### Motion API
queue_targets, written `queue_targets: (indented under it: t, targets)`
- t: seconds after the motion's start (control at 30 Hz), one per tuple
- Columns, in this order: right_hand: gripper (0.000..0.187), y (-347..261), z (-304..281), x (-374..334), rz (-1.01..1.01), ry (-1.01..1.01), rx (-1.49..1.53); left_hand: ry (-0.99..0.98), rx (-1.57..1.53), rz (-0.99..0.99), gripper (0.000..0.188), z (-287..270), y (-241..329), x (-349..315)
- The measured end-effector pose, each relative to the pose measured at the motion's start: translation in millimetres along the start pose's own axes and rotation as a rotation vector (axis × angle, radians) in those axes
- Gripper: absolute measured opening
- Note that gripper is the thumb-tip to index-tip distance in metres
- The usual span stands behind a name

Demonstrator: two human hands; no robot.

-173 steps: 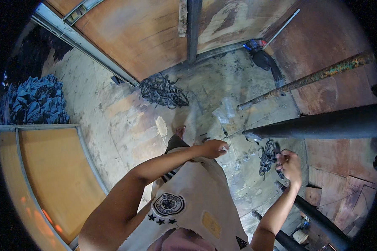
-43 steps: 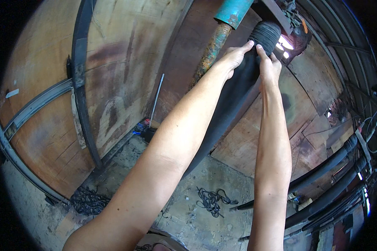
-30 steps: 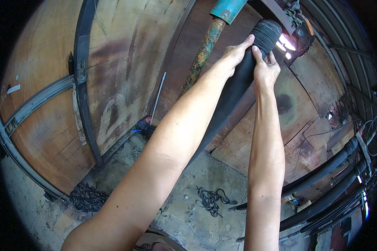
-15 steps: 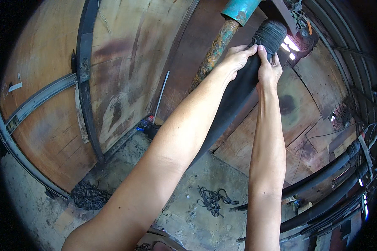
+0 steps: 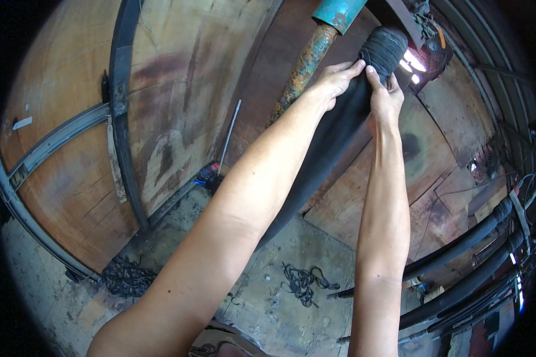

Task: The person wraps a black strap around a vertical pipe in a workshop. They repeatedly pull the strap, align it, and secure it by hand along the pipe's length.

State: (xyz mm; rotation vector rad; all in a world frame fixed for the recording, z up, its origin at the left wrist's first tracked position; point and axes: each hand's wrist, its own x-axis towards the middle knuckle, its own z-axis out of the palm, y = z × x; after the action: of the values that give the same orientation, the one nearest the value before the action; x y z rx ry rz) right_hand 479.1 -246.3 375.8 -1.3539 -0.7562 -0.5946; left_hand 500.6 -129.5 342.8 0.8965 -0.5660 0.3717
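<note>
A long black rubber tube (image 5: 324, 152) hangs at a slant, running down behind my left forearm. Its upper end is bound with many turns of black strip (image 5: 384, 50), forming a thick wrapped bundle. At the lower edge of this wrapping, my left hand (image 5: 336, 82) pinches the tube from the left, thumb near the binding. My right hand (image 5: 387, 98) grips the other side, its thumb close to the left thumb and its fingers partly hidden behind the tube. The tube's lower end is hidden by my left arm.
Beside the tube stands a rusty pipe (image 5: 304, 68) with a turquoise sleeve (image 5: 339, 15). Loose black strips (image 5: 304, 282) lie on the floor, with a larger tangle (image 5: 128, 276) by the wooden wall. Black tubes (image 5: 458, 247) stretch along the right. A fan (image 5: 485, 163) stands behind them.
My right hand has shifted slightly to the right, and its thumb sits a little lower. The left hand stays nearly in place at the wrapping's edge.
</note>
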Motion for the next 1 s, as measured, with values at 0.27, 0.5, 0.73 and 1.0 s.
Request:
queue_targets:
  t: [0.27,0.5,0.73,1.0]
  targets:
    - [0.075,-5,-2,1,-0.017,0.11,-0.008,-0.008,0.05,0.008,0.047,-4,-7,10]
    - [0.055,3,-5,-5,-0.03,0.03,0.077,0.006,0.069,0.065,0.045,0,-1,-3]
    - [0.074,8,-6,-2,-0.065,-0.048,0.097,0.228,0.299,0.461,0.059,19,0,0]
    - [0.052,6,-2,-5,-0.1,0.065,0.057,0.719,0.915,0.684,0.03,41,-7,-16]
